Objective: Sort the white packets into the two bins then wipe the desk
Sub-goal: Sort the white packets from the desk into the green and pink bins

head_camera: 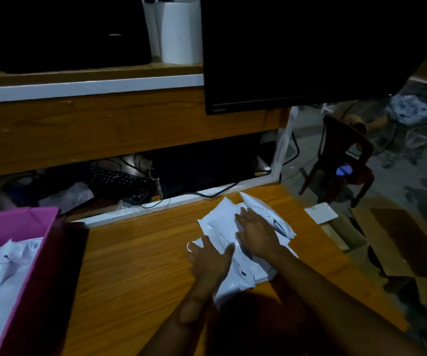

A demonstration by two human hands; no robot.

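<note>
Status: mid-sort, wipe not started.

- Wooden desk point(135, 265): surface mostly bare wood. No cloth or wiper visible anywhere in frame, so by my read the wipe step is entirely outstanding.
- Dark monitor point(310, 47) at the top right, off. Not relevant.
- Pink bin point(14, 222) on the desk's left edge, well apart from the hands. It already holds a heap of white packets point(1, 273), so part of the sort is done.
- Second bin: can't confirm. There's a brown cardboard box point(413, 240) below the desk's right edge; it could be the second bin, contents not visible.
- Unsorted pile of packets point(222, 222) on the desk, right of centre, near the far edge. Several overlap; count unclear.
- Right hand point(256, 232): flat on top of the pile, fingers straight and together, palm down, nothing gripped.
- Left hand point(210, 260): on the pile's near-left corner, fingers spread and straight, pressing rather than pinching.

Estimate: roughly halfway through sorting at best. Remaining: clear this pile into the bins, then find a cloth and wipe the desk.
</note>
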